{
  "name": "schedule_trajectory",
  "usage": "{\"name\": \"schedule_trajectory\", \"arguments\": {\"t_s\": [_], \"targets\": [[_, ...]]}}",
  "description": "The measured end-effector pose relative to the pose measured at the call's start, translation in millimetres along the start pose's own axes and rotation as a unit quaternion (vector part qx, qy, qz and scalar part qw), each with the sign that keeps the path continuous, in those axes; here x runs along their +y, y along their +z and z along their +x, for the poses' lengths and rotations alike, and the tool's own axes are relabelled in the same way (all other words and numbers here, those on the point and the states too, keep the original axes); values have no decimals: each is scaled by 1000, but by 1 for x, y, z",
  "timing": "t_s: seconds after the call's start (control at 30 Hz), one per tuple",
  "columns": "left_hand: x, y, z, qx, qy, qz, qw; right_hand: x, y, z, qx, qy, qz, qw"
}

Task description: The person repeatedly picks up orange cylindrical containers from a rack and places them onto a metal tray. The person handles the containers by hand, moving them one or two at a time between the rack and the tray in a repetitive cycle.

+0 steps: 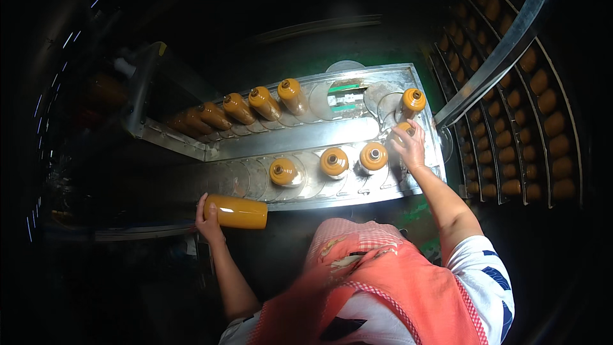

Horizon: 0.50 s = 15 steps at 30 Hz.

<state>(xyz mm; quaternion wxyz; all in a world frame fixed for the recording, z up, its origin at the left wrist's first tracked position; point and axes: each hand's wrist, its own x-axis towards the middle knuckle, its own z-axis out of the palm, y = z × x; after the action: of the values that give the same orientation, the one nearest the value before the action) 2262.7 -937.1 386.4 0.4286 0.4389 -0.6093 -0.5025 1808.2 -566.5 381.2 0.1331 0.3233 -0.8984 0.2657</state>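
Note:
My left hand (209, 218) is closed round one end of a glossy mustard-coloured bottle (239, 212), which lies sideways in the air by the near edge of the metal conveyor (268, 139). Far to the right, the fingers of my right hand (410, 145) curl over the top of another mustard bottle (402, 130) standing at the conveyor's bend. One more bottle (413, 101) stands just beyond that hand. Along the near lane, three bottles stand upright, the closest to my right hand being this one (373, 156).
Several bottles, such as this one (290, 94), line the far lane and recede leftward into a metal housing (153, 89). At right, a slanted metal post (498, 64) rises beside a rack (511, 153) packed with brownish rounded pieces. The surroundings are dark.

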Motion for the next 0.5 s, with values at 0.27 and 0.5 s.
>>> {"name": "schedule_trajectory", "arguments": {"t_s": [0.27,0.5], "targets": [[-63,102,27,-45,204,206,956,-18,-54,-2,-8,2,36,999],[-38,162,-22,-2,287,314,905,87,-199,-109,109,173,230,952]]}}
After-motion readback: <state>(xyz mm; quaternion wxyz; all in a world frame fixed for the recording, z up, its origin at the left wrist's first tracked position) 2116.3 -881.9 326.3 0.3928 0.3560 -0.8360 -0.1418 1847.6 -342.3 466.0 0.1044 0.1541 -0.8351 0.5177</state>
